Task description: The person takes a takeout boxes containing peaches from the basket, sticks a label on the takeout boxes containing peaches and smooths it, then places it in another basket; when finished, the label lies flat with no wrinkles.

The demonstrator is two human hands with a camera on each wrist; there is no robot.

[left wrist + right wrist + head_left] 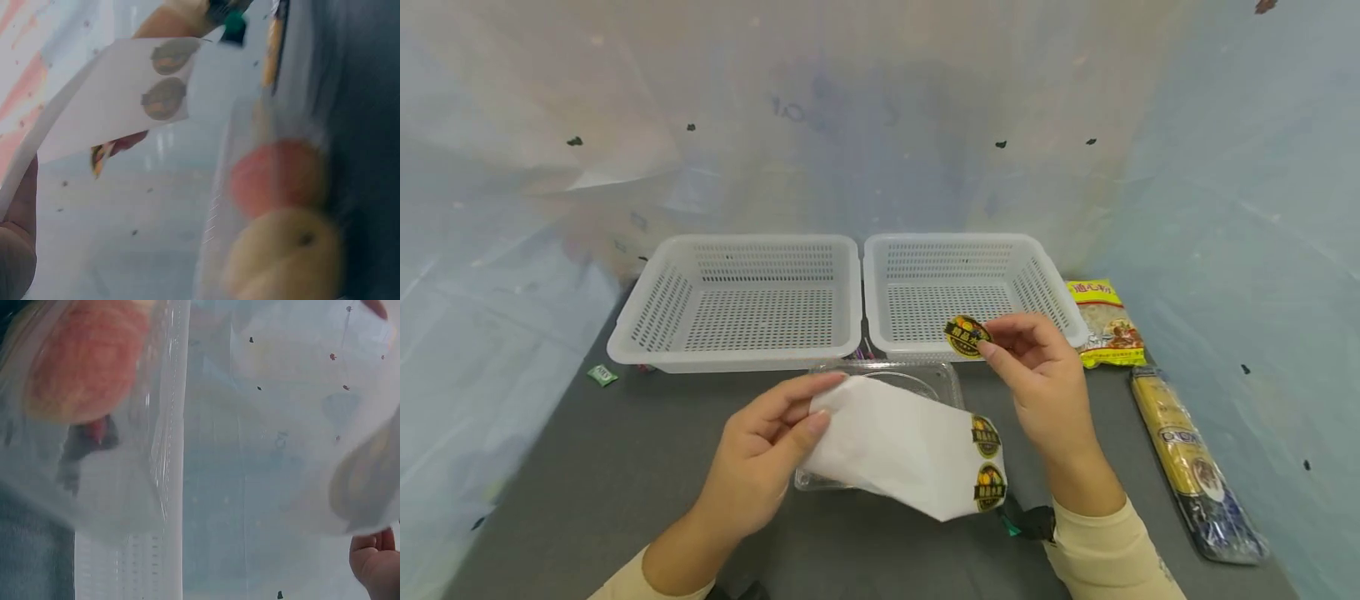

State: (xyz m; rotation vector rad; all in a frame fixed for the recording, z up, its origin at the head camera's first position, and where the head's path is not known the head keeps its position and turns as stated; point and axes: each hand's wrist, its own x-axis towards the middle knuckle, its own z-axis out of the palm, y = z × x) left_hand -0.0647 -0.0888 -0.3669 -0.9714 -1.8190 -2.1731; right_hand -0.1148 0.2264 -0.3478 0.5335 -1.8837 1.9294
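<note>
My left hand (778,433) pinches a white backing sheet (895,446) with two round dark stickers (988,462) at its right end. The sheet hangs over a clear plastic clamshell box (925,379) on the grey table (625,467). My right hand (1037,367) pinches one round sticker (967,336), lifted off and held above the box near the right basket. In the left wrist view the sheet (106,100) shows its two stickers (165,78), and red and yellow fruit (281,219) lies in the clear box. The right wrist view is blurred, with red fruit (81,362) behind plastic.
Two white perforated baskets stand side by side at the back, the left basket (625,337) and the right basket (872,283). A yellow snack packet (1105,321) and a long noodle pack (1195,467) lie at the right. A small green wrapper (602,375) lies at the left. Plastic sheeting walls surround the table.
</note>
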